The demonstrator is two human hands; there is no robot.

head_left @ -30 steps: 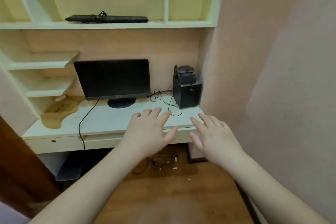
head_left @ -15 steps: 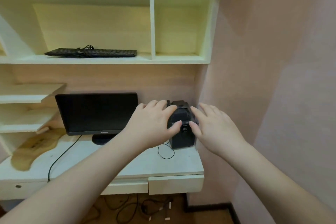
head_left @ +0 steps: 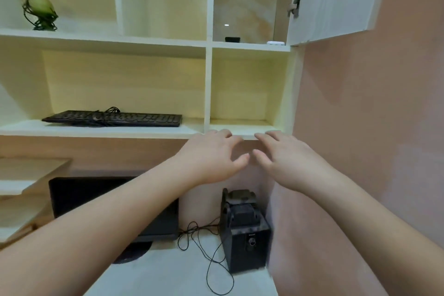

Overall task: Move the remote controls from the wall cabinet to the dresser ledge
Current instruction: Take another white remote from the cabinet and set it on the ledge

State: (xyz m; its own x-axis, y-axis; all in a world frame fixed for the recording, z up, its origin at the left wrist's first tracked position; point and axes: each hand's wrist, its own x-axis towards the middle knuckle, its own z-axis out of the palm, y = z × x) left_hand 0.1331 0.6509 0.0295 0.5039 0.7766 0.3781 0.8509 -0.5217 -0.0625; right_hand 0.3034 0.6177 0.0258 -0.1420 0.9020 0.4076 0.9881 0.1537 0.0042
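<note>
Wall cabinet (head_left: 249, 47) sits well above your fingertips, door (head_left: 334, 0) swung open. Your left hand (head_left: 211, 156) and right hand (head_left: 286, 161): both empty, fingers spread. Black remote (head_left: 232, 39) and white remote (head_left: 275, 43) lie inside, up high.

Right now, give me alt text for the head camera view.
Two empty hands, left hand and right hand, reach up toward an open wall cabinet holding a black remote and a white remote.
</note>
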